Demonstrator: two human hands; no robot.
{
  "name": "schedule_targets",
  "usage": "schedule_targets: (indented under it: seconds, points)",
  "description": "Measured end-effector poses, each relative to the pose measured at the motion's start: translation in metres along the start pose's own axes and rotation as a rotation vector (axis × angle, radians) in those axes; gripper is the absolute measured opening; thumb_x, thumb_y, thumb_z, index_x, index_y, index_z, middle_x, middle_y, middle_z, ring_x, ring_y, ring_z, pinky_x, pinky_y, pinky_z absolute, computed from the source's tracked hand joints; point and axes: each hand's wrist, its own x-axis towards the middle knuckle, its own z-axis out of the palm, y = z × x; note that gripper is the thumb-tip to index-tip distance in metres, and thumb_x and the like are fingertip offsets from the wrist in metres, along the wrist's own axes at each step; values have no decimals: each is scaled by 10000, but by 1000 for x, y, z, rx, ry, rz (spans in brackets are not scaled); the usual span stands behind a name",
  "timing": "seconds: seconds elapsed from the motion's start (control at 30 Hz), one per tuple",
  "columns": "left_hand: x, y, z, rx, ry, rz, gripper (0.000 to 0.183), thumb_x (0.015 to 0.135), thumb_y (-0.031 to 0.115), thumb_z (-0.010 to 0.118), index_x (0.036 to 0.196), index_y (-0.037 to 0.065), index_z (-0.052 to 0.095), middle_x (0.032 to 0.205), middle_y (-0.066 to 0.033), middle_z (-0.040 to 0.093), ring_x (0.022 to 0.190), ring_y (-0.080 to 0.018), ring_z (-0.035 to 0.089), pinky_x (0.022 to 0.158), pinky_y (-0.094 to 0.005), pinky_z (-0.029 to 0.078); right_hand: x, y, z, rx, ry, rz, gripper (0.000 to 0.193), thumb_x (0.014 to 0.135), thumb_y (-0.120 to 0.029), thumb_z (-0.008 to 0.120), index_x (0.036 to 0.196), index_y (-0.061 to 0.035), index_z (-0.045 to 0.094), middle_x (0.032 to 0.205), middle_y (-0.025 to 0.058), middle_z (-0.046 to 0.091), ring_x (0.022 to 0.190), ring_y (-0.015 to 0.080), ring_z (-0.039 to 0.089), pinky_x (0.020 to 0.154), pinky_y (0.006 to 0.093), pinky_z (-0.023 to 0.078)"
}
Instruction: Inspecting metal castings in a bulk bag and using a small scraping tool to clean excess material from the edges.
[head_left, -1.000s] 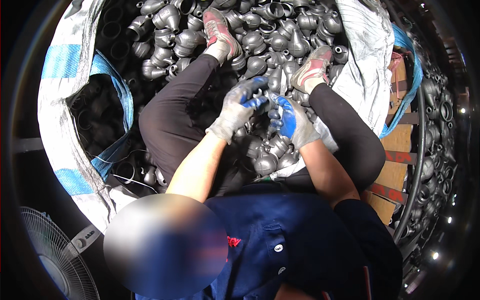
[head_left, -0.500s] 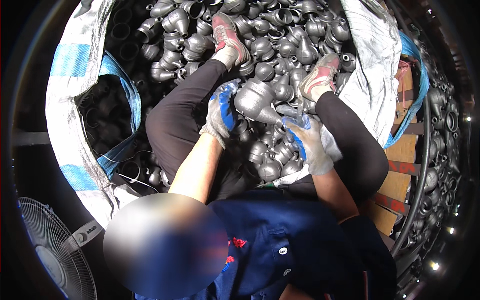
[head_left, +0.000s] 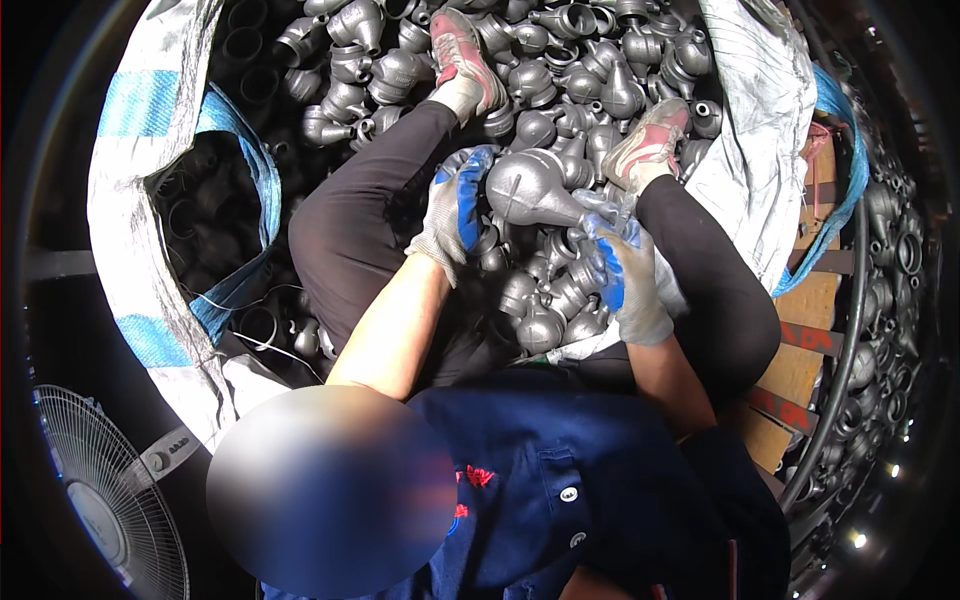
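A grey, bulb-shaped metal casting [head_left: 530, 188] with a narrow neck lies between my hands, above the pile and between my legs. A seam cross shows on its rounded side. My left hand [head_left: 455, 210], in a grey knit glove with blue coating, is closed at the casting's wide end; its far fingers are partly hidden. At the neck, my right hand [head_left: 630, 275], gloved alike, is closed around a narrow, flat grey tool [head_left: 624, 210], whose exact kind I cannot make out. Loose castings [head_left: 542, 325] of the same kind lie just below my hands.
I sit in a large white woven sack [head_left: 130, 220] with blue straps [head_left: 255, 170], among many castings [head_left: 400, 75]. My pink-and-grey shoes [head_left: 650, 145] rest on them. A fan [head_left: 100, 500] stands lower left. Wooden slats [head_left: 800, 310] and more castings [head_left: 880, 300] are at the right.
The casting has turned, so its seam cross now shows instead of its raised markings. It and both hands sit slightly farther right in view; the right hand has shifted along near the neck.
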Motion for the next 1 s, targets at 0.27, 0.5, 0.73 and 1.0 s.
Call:
schedule_targets:
  seconds: [0.27, 0.5, 0.73, 1.0]
  points:
    - [-3, 2, 4, 129, -57, 87, 357, 947, 270, 441, 1185, 23, 539, 1085, -65, 593, 974, -133, 555, 829, -267, 449, 5, 11, -27, -314, -18, -80, 198, 878, -123, 542, 1037, -10, 576, 767, 60, 597, 502, 42, 462, 409, 175, 347]
    - [-7, 16, 11, 80, -126, 33, 371, 947, 252, 429, 1243, 40, 501, 1195, -49, 569, 1026, -97, 520, 832, -220, 399, 9, 7, -23, 55, 83, 157, 148, 899, -177, 507, 978, -58, 545, 729, 75, 595, 460, 76, 452, 372, 197, 339]
    - [0, 9, 7, -77, -234, 91, 351, 945, 201, 418, 1218, -5, 498, 1224, -98, 551, 1143, -170, 490, 984, -296, 364, 7, 6, -17, 77, 110, 163, 129, 912, -213, 495, 953, -96, 529, 683, 60, 580, 412, 71, 420, 325, 202, 305]
    - [5, 3, 2, -82, -142, -25, 318, 917, 185, 511, 1174, -2, 530, 1115, -83, 595, 1038, -164, 545, 935, -294, 412, 12, 19, -39, 144, 22, 174, 187, 936, -253, 479, 983, -81, 537, 697, 71, 575, 416, 85, 437, 345, 206, 333]
